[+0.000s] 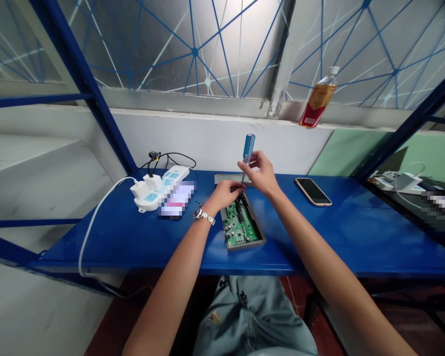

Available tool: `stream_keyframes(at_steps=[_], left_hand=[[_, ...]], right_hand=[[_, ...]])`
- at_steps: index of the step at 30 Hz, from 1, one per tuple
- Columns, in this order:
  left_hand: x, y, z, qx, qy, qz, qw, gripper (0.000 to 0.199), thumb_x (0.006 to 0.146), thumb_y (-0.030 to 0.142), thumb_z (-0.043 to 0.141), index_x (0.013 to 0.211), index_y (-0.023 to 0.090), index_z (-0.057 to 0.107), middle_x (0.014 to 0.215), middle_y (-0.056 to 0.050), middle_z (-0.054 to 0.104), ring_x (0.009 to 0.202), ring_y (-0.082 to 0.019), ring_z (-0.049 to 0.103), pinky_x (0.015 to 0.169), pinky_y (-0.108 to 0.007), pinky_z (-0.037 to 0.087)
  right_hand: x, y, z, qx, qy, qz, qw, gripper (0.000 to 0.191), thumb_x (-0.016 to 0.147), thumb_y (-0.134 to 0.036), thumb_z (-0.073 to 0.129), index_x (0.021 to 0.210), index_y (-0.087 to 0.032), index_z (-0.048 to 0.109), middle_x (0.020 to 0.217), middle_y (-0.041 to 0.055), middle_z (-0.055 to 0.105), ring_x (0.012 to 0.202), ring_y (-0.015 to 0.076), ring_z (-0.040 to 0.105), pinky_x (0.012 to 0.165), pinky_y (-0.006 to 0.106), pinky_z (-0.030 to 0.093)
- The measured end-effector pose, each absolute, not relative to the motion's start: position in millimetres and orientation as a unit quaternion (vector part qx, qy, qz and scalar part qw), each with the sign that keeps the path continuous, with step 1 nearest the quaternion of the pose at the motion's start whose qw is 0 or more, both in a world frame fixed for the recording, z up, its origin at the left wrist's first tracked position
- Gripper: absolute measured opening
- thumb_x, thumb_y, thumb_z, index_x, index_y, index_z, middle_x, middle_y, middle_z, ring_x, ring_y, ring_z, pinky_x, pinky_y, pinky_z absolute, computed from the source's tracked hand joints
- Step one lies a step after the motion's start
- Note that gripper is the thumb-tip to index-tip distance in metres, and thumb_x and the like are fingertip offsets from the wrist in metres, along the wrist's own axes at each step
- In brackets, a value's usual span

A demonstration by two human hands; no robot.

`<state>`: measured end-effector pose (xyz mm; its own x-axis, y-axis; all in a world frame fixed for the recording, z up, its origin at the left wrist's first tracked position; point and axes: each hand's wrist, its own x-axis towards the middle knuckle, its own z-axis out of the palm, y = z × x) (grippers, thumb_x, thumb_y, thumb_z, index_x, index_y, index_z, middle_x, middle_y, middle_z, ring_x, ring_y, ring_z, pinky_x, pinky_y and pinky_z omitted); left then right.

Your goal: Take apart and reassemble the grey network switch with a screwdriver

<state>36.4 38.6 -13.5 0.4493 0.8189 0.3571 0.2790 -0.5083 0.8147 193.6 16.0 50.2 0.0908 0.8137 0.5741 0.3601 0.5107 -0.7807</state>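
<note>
My right hand point(260, 173) is closed round a screwdriver point(248, 146) with a clear blue handle, gripping it low, where handle meets shaft. The tool stands nearly upright, tip down at the far end of a green circuit board point(240, 227) in a shallow grey metal case. Beside the tip, my left hand point(226, 194) has its fingers pinched together over the case's far edge; whatever they hold is too small or hidden to make out. A silver wristwatch point(204, 216) is on the left wrist. A flat grey metal piece point(222, 178) lies behind the case, partly covered by the hands.
Left on the blue table point(126, 242) are a white power strip point(163, 188) with plugs and a lit phone point(177, 200). Small dark bits point(199, 203) lie near the left hand. A dark-screened phone point(313, 191) rests at right. A drink bottle point(319, 99) stands on the window ledge.
</note>
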Motion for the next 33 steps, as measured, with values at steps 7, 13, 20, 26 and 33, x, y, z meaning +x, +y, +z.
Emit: stream_keyframes(at_steps=[7, 13, 20, 26, 33], left_hand=[[37, 41, -17, 0.778, 0.341, 0.396, 0.350, 0.020, 0.088, 0.025, 0.064, 0.096, 0.015, 0.080, 0.099, -0.009, 0.081, 0.097, -0.025, 0.075, 0.094, -0.039, 0.056], [36, 39, -16, 0.786, 0.347, 0.389, 0.332, 0.021, 0.089, 0.026, 0.063, 0.096, 0.015, 0.080, 0.100, -0.009, 0.081, 0.094, -0.024, 0.074, 0.093, -0.037, 0.056], [29, 41, -15, 0.808, 0.378, 0.353, 0.282, 0.019, 0.087, 0.028, 0.067, 0.095, 0.017, 0.081, 0.098, -0.008, 0.081, 0.091, -0.025, 0.074, 0.088, -0.035, 0.055], [26, 41, -16, 0.810, 0.373, 0.348, 0.289, 0.018, 0.087, 0.028, 0.068, 0.093, 0.018, 0.081, 0.096, -0.008, 0.081, 0.088, -0.024, 0.073, 0.084, -0.034, 0.055], [25, 41, -15, 0.799, 0.366, 0.363, 0.310, 0.019, 0.086, 0.033, 0.071, 0.094, 0.018, 0.080, 0.098, -0.008, 0.080, 0.091, -0.025, 0.073, 0.087, -0.036, 0.055]], right_hand=[[212, 20, 59, -0.408, -0.698, 0.303, 0.504, 0.040, 0.085, -0.054, 0.069, 0.100, -0.017, 0.074, 0.092, 0.0071, 0.073, 0.075, 0.0175, 0.062, 0.053, 0.026, 0.052], [207, 17, 61, -0.437, -0.694, 0.233, 0.522, 0.040, 0.081, -0.056, 0.075, 0.086, -0.016, 0.076, 0.072, 0.0034, 0.066, 0.063, 0.0146, 0.055, 0.053, 0.027, 0.046], [199, 15, 57, -0.457, -0.660, 0.230, 0.550, 0.040, 0.081, -0.054, 0.075, 0.091, -0.015, 0.074, 0.073, 0.0036, 0.069, 0.056, 0.0133, 0.055, 0.054, 0.029, 0.045], [206, 14, 56, -0.405, -0.633, 0.373, 0.544, 0.049, 0.078, -0.053, 0.078, 0.109, -0.016, 0.066, 0.089, 0.0091, 0.076, 0.054, 0.0139, 0.064, 0.051, 0.030, 0.053], [201, 12, 59, -0.374, -0.683, 0.349, 0.521, 0.044, 0.083, -0.056, 0.074, 0.103, -0.017, 0.069, 0.082, 0.0049, 0.075, 0.052, 0.0106, 0.059, 0.051, 0.028, 0.052]])
